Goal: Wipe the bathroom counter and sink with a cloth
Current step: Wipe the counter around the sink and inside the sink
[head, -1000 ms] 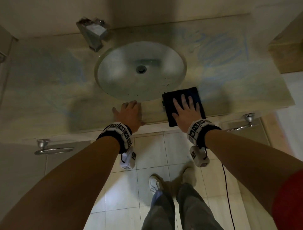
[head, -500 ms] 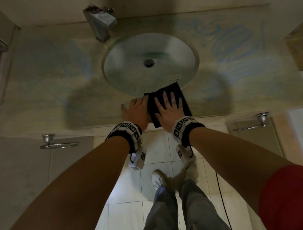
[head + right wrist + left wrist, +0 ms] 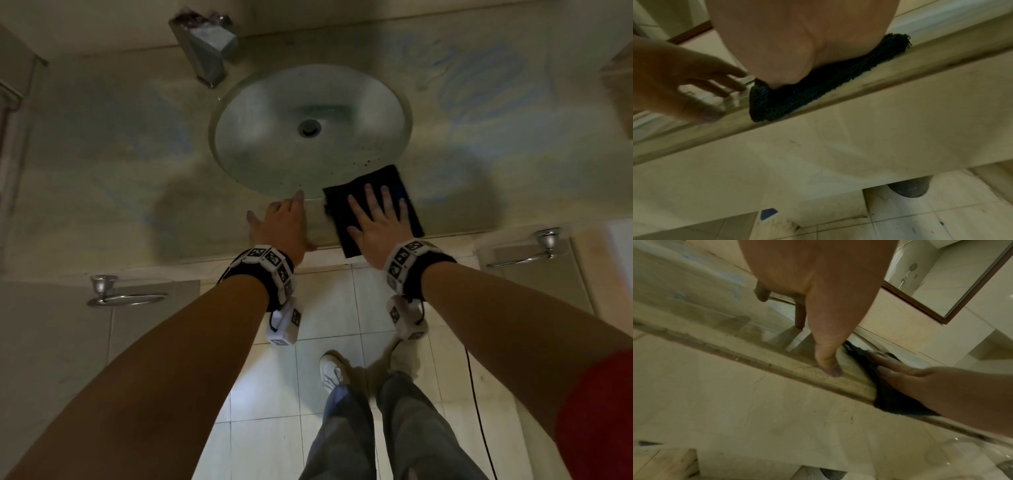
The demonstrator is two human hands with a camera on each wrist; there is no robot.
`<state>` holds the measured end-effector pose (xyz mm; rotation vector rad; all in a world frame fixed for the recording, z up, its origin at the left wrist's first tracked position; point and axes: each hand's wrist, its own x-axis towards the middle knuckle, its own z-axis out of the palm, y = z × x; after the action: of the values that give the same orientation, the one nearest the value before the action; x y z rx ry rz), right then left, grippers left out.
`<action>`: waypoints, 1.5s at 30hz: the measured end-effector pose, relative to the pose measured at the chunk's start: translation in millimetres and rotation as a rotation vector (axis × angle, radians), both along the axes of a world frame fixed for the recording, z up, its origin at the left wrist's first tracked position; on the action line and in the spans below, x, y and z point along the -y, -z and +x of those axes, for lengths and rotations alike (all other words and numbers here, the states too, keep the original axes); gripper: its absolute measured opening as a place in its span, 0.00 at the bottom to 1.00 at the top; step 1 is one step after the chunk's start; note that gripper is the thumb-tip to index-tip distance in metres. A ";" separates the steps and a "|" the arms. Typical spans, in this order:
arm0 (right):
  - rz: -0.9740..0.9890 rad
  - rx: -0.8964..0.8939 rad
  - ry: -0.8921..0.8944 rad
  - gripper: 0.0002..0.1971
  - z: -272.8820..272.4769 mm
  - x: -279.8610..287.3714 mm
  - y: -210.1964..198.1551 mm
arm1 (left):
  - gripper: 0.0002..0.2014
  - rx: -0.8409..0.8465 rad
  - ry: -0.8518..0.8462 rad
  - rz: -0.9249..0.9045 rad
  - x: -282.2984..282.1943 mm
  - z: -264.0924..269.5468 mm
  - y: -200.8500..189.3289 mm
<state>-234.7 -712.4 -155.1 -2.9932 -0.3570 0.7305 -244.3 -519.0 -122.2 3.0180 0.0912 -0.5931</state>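
Observation:
A dark folded cloth (image 3: 342, 209) lies on the beige stone counter (image 3: 102, 164) at its front edge, just right of the round sink basin (image 3: 274, 137). My right hand (image 3: 378, 222) presses flat on the cloth, fingers spread and straight. The cloth (image 3: 797, 94) overhangs the counter lip a little under my palm. My left hand (image 3: 282, 224) rests open on the counter to the left of the cloth, fingertips at the basin rim. In the left wrist view my left thumb (image 3: 828, 365) touches the counter edge beside the cloth (image 3: 890, 399).
A chrome faucet (image 3: 205, 48) stands behind the basin at the left. Towel rings (image 3: 116, 294) (image 3: 534, 250) hang on the cabinet front below the counter. A wooden box edge (image 3: 616, 92) sits at the far right. My legs and shoes (image 3: 332, 373) stand on the tiled floor.
My right hand slid the cloth left toward my left hand, then back right along the front edge. The left hand stayed on the counter, its fingers now straighter.

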 end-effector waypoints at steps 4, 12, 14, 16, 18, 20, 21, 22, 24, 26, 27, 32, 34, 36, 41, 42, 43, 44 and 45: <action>-0.040 -0.005 0.097 0.31 1.1 55.3 -0.7 | 0.50 -0.014 0.021 0.001 1.3 2.0 -0.6; -0.064 -0.001 0.145 0.32 0.0 71.0 -1.8 | 0.41 0.002 0.055 0.012 2.9 2.4 1.6; -0.071 -0.001 0.145 0.32 -0.3 67.2 -2.1 | 0.41 0.001 0.052 0.003 1.7 3.3 3.4; -0.073 0.003 0.153 0.33 -0.8 60.3 -1.9 | 0.42 0.001 0.054 0.000 -0.9 4.1 4.8; -0.063 0.018 0.134 0.33 -2.2 48.5 -2.1 | 0.42 0.014 0.057 -0.007 -3.0 4.1 4.9; -0.046 0.029 0.070 0.33 -5.8 28.1 -1.8 | 0.45 0.026 0.053 -0.022 -3.3 4.0 4.4; -0.036 0.028 0.030 0.34 -8.6 14.0 -1.3 | 0.48 0.030 0.047 -0.028 -2.9 3.7 4.4; -0.026 0.025 -0.008 0.34 -11.7 -2.6 -0.7 | 0.50 0.035 0.037 -0.030 -2.6 3.2 4.5; -0.001 0.025 -0.067 0.34 -16.8 -33.8 1.3 | 0.52 0.058 0.025 -0.029 -3.5 2.9 6.9; 0.006 0.026 -0.091 0.34 -16.4 -51.1 2.3 | 0.51 0.086 0.030 -0.025 -5.1 1.9 10.5; 0.000 0.019 -0.099 0.34 -14.0 -53.8 2.2 | 0.52 0.092 0.032 -0.023 -6.1 1.7 12.2; 0.003 -0.015 -0.154 0.32 9.1 -52.1 -2.9 | 0.54 0.100 0.030 -0.003 -6.9 0.7 15.9; 0.015 -0.022 -0.143 0.32 20.2 -54.9 -4.2 | 0.53 0.089 0.025 0.010 -5.9 0.9 16.8; 0.019 -0.007 -0.149 0.32 22.9 -55.9 -2.4 | 0.53 0.072 0.013 0.024 -4.7 2.2 17.0; -0.005 0.011 -0.155 0.33 -7.3 -33.8 -2.6 | 0.52 0.057 -0.001 0.005 -1.2 2.7 15.5; -0.012 0.011 -0.162 0.33 -13.0 -25.8 -4.0 | 0.52 0.067 -0.007 0.000 0.3 3.6 15.4; -0.002 0.006 -0.171 0.33 -18.4 -23.7 -2.3 | 0.51 0.070 -0.018 0.005 -2.8 2.3 17.6; 0.006 0.008 -0.170 0.33 -21.0 -19.0 -2.3 | 0.51 0.079 -0.018 0.006 -1.5 2.3 17.8; 0.015 0.013 -0.164 0.32 -22.3 -17.3 -1.3 | 0.50 0.084 -0.014 0.010 -1.4 1.8 18.9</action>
<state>-257.0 -695.1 -153.8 -2.9822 -0.6114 0.7163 -242.5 -517.6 -141.2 3.0446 0.1112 -0.4646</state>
